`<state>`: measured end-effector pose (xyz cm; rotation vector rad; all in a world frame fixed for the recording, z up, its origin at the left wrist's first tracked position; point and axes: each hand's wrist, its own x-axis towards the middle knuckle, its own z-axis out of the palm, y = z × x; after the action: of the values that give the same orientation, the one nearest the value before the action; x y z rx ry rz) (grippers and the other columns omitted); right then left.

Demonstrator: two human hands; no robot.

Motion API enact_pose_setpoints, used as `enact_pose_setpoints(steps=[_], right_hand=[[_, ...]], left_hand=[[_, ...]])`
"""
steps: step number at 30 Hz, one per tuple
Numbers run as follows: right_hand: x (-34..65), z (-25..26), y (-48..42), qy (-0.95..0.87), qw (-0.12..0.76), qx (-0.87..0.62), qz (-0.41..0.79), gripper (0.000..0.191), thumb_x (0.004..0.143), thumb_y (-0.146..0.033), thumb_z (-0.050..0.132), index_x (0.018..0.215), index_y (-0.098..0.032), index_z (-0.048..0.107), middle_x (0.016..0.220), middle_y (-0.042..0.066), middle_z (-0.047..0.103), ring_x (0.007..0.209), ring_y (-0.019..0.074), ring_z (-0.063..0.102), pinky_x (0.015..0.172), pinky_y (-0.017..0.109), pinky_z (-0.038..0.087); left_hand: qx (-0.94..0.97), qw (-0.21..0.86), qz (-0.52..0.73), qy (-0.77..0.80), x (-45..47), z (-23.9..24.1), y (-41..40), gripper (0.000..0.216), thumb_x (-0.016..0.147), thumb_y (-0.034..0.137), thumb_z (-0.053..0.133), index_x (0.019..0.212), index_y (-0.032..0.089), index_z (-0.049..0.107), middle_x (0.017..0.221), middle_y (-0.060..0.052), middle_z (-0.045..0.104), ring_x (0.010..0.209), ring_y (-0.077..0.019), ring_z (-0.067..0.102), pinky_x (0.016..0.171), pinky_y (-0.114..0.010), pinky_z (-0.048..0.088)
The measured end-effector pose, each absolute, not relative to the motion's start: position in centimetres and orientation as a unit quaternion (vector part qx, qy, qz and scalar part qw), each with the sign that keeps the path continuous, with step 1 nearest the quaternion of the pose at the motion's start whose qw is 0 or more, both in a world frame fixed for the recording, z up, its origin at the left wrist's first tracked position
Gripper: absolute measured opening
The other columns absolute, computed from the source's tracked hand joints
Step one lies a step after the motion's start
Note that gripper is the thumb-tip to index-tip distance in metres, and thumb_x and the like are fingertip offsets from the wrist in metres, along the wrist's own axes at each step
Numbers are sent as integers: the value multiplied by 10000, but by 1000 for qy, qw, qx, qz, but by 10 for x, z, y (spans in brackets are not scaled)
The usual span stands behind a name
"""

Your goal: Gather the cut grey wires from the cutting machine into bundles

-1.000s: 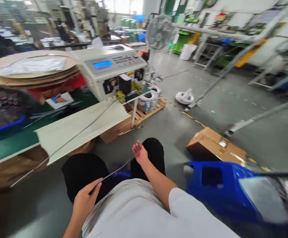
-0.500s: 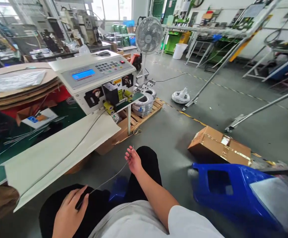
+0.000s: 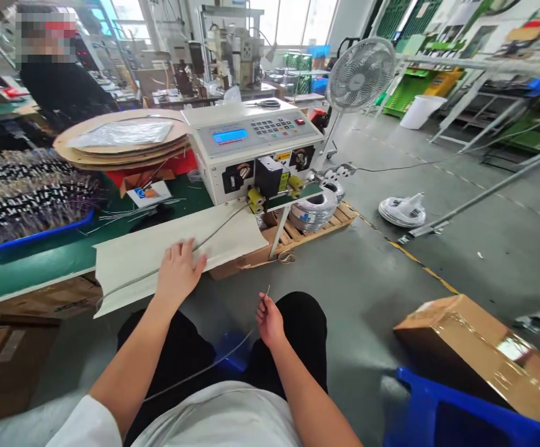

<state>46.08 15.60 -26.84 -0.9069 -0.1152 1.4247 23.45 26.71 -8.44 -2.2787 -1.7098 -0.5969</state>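
My right hand (image 3: 269, 321) rests over my right knee and pinches the end of a thin grey wire (image 3: 214, 365) that trails back across my lap. My left hand (image 3: 178, 270) reaches forward onto the cream sheet (image 3: 130, 261) that hangs off the green bench, fingers curled over a second wire (image 3: 218, 226) lying along the sheet. That wire runs up to the outlet of the white wire-cutting machine (image 3: 251, 146), which has a blue screen and a keypad.
A stack of round cardboard discs (image 3: 121, 139) lies left of the machine, beside a blue tray of cut wires (image 3: 28, 205). Another person (image 3: 56, 81) stands at the far left. Wire coils on a pallet (image 3: 316, 214), a fan (image 3: 360, 74), a cardboard box (image 3: 479, 354) and a blue bin (image 3: 437, 416) are around.
My left hand let go of the wire on my lap and moved forward onto the cream sheet. My right hand stayed pinched on the wire end. My view turned left.
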Motion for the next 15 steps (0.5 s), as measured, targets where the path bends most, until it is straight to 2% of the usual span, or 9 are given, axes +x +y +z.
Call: enact_pose_setpoints(steps=[4,8,12,15], right_hand=[[461,-269,156,-53,645,-409,643,263,758,-428,736,877,-206,661,608,-67,453,452,66,369,412,209,281],[459,-266,156,-47,636,-417,648,238,789,-424,711,883,-211,660,610,-50,502,500,100,493,460,231,389],[456,-263,153,-52,626,-407,663,297,793,-457,721,955,-213,673,608,-40,556,580,142,604,511,244,450],[452,-259,152,-56,626,-403,665,337,793,-451,729,1011,-197,686,674,-4,643,694,181,683,530,246,474]], left_hand=[[-771,101,-175,-604,228,-91,254,613,988,554,361,1432,138,438,1235,-186,570,1123,-334,536,911,-436,463],[-785,93,-160,-591,213,-96,243,569,1000,547,338,1422,183,455,1224,-150,596,1100,-301,559,867,-396,469],[-821,82,-168,-539,187,-98,231,384,1011,477,378,1153,213,619,1048,-89,654,993,-239,593,837,-346,465],[-831,116,-206,-504,170,-100,209,267,1006,372,436,996,211,649,914,-60,672,901,-202,609,804,-321,461]])
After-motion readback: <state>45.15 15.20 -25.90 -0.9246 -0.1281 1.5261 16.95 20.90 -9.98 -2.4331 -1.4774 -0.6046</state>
